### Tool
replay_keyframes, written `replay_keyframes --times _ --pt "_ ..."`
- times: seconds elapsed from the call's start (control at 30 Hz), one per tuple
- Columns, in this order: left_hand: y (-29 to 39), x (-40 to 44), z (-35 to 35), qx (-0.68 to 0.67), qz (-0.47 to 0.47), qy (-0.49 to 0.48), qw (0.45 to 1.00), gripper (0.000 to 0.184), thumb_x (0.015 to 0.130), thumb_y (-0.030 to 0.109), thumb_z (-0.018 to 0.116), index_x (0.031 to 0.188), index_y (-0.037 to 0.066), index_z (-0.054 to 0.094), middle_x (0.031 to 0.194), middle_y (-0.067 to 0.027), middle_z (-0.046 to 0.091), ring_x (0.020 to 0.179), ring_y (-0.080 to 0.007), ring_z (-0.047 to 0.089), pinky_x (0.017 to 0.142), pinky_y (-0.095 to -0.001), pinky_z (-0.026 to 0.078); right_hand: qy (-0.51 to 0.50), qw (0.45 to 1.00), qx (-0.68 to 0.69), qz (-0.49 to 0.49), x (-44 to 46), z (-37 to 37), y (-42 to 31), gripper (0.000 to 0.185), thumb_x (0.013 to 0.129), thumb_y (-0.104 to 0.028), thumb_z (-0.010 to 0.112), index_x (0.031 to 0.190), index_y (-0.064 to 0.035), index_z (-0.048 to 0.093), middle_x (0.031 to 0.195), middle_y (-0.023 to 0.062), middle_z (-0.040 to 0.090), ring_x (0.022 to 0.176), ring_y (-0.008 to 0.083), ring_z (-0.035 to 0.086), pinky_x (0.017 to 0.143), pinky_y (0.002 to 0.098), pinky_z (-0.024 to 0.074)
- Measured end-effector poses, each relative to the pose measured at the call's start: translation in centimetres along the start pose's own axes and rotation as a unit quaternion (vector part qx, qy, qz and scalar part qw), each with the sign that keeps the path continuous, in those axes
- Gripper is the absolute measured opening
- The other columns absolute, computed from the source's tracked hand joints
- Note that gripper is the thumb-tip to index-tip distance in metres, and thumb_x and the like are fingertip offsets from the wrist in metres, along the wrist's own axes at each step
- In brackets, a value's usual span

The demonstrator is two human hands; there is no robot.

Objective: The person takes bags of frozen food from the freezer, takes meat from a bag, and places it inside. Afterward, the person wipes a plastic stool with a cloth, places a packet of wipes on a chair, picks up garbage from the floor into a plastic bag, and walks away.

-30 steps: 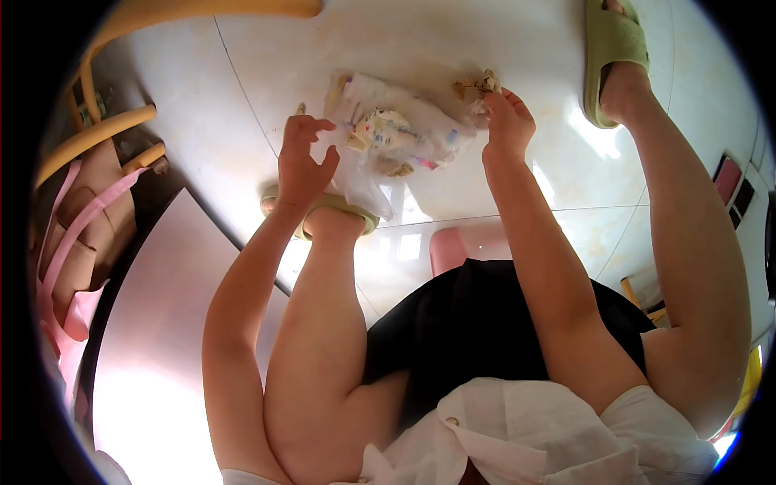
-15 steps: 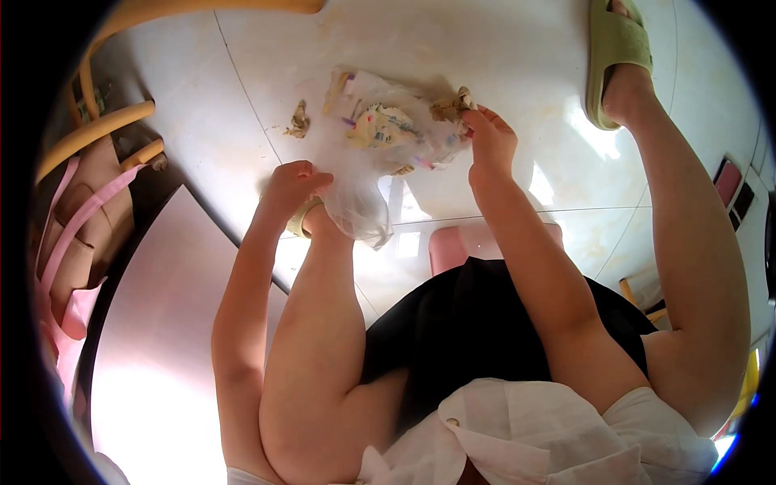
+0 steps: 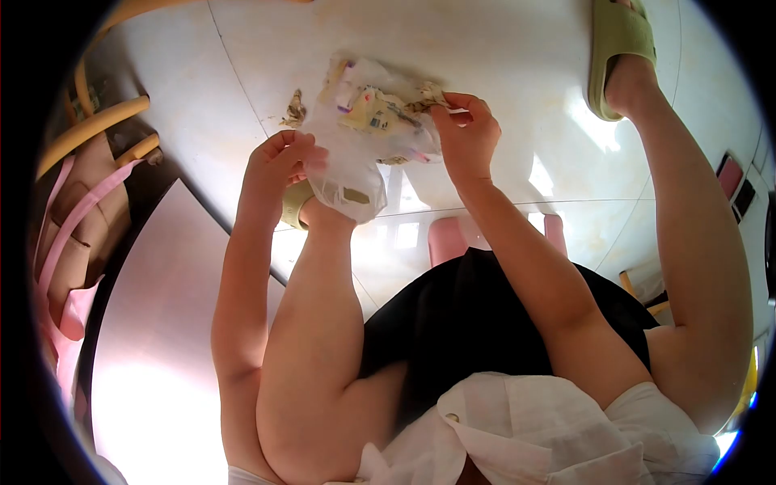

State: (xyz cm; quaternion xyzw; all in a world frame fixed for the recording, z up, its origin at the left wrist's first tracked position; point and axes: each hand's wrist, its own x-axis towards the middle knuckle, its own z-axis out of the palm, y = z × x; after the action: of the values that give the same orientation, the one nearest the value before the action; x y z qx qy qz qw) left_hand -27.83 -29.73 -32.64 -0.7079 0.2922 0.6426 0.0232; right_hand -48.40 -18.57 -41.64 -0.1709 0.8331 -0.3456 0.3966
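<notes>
My left hand (image 3: 279,166): fingers curled, pinching the edge of a translucent plastic bag (image 3: 347,174). My right hand (image 3: 467,137): thumb and fingertips closed on a crumpled brownish scrap (image 3: 427,97), at the bag's right side. Bag: one, on the pale tiled floor (image 3: 517,48), wrappers (image 3: 376,111) showing through. Second brownish scrap (image 3: 295,109): one, on the floor, just beyond my left hand. Green slipper (image 3: 621,48): on my right foot.

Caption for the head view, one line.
Left hand grips a clear plastic bag; right hand pinches a crumpled brownish scrap.
</notes>
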Motion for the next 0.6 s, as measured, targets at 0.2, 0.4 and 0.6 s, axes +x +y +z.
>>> replay_keyframes --times 0.2,0.4,0.6 --pt "-0.8 0.7 -0.8 0.059 0.018 -0.002 0.998 0.009 0.086 0.013 0.063 0.087 0.005 0.061 0.083 -0.0036 0.068 0.075 -0.0097 0.064 0.072 -0.0218 0.047 -0.028 0.997 -0.001 -0.074 -0.6 0.4 -0.9 0.010 0.073 -0.011 0.070 0.081 -0.0096 0.065 0.086 -0.0014 0.063 0.067 0.0102 0.059 0.088 0.0317 0.0281" --pt "-2.2 1.3 -1.9 0.060 0.018 -0.058 0.996 0.010 0.089 0.016 0.063 0.090 0.007 0.059 0.085 -0.0024 0.067 0.077 -0.0087 0.063 0.076 -0.0233 0.048 0.090 0.974 -0.014 -0.207 5.1 0.0 -0.9 0.014 0.073 -0.009 0.072 0.085 -0.0065 0.065 0.084 0.0020 0.064 0.070 0.0129 0.061 0.078 0.0301 0.0390" --pt "-1.8 1.2 -1.5 0.066 0.021 -0.051 0.996 0.008 0.088 0.011 0.062 0.089 0.004 0.058 0.082 -0.0044 0.067 0.077 -0.0103 0.064 0.076 -0.0225 0.049 0.109 0.925 -0.076 -0.355 12.4 1.5 -4.9 0.021 0.075 -0.004 0.068 0.096 -0.0061 0.066 0.089 0.0068 0.064 0.080 0.0210 0.062 0.076 0.0331 0.0472"
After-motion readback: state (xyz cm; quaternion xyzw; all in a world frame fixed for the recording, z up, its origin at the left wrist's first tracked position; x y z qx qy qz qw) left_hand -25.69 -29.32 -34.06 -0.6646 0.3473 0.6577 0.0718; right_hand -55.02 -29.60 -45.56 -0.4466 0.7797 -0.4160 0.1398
